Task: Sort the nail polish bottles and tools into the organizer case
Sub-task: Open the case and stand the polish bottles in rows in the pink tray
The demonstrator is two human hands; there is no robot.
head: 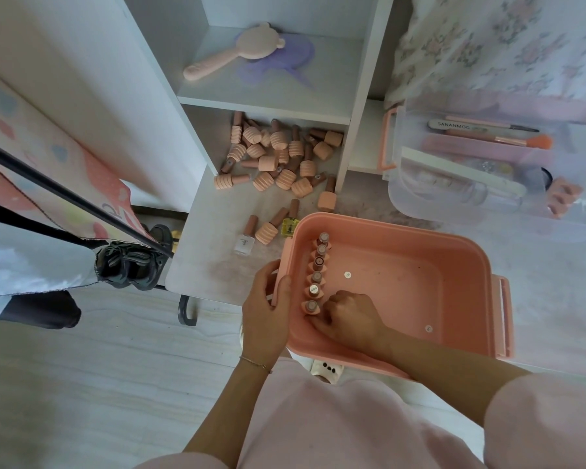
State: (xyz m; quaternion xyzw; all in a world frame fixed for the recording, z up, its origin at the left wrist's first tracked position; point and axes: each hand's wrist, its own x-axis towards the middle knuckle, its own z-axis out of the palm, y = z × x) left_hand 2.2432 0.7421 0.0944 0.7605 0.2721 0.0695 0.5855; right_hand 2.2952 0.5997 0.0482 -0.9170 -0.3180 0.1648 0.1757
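A pink organizer case (420,252) sits open in front of me. Several peach nail polish bottles (318,262) stand upright in a row along its left inner wall. My left hand (266,309) grips the case's left rim, thumb over the edge. My right hand (347,316) is inside the case, fingers curled around the nearest bottle (311,307) in the row. A heap of peach bottles (278,157) lies on the white surface beyond the case, with a clear bottle (246,243) and a yellow one (290,226) closer in.
A clear lidded box (471,198) with brushes and a nail file stands at the right. A pink hairbrush (230,54) lies on the white shelf above. A dark shoe (132,262) and a black rail sit at the left, over pale flooring.
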